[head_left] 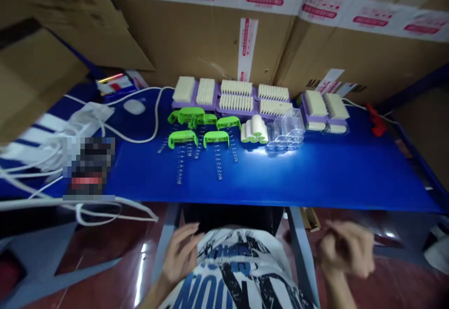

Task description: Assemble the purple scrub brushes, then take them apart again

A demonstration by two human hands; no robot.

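Note:
My left hand (pixel 180 253) is in front of the table edge, beside the printed shirt (pixel 242 262). Its fingers are spread and hold nothing. On the right, below table height, my right hand (pixel 347 248) is raised with its fingers curled in, somewhat blurred; nothing shows in it. Both hands are apart from the things on the blue table (pixel 333 173). There lie several green plastic brackets (pixel 183 137), thin clear coil-like strips (pixel 219 161), white rolls (pixel 257 125) with green ends, and clear plastic cups (pixel 286 129).
Purple blocks with cream bristle-like pads (pixel 236 102) line the back, before cardboard boxes (pixel 196 38). A similar pair (pixel 324 105) and a red clamp-like piece (pixel 376 121) are farther right. White cables (pixel 133 138), a white mouse (pixel 134 107) and a pixelated dark item (pixel 91 166) lie left.

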